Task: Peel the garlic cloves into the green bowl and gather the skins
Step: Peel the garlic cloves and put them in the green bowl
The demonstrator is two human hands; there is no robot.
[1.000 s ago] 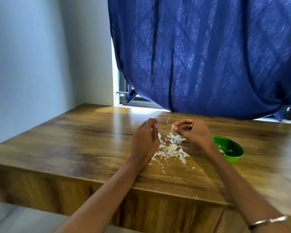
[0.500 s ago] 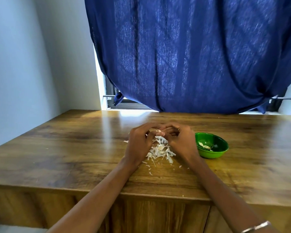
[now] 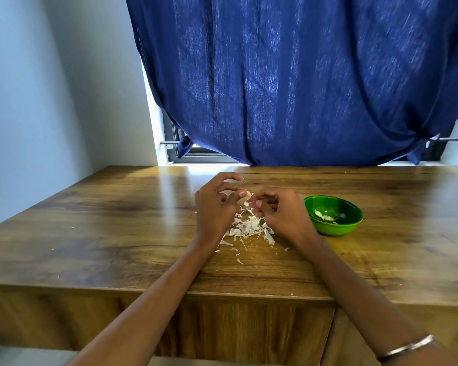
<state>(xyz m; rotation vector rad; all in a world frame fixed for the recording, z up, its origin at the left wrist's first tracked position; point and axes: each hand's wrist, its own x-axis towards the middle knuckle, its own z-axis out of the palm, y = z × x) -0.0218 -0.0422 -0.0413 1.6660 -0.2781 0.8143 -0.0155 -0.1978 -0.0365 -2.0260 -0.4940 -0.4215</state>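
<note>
My left hand (image 3: 217, 207) pinches a pale garlic clove (image 3: 245, 197) between thumb and fingers, just above the table. My right hand (image 3: 280, 213) is right beside it, its curled fingertips picking at the clove's skin. Under and between both hands lies a loose heap of white garlic skins (image 3: 249, 228). The green bowl (image 3: 333, 227) stands on the table just right of my right hand, with a few peeled cloves (image 3: 324, 216) inside.
The wooden table (image 3: 117, 233) runs to a front edge near me and meets a grey wall on the left. A blue curtain (image 3: 302, 80) hangs over the window behind the table. Small skin scraps (image 3: 239, 261) lie scattered in front of the heap.
The camera has swung right and up, centring the hands. My hands parted slightly from the close clasp half a second ago, and the clove now shows between them.
</note>
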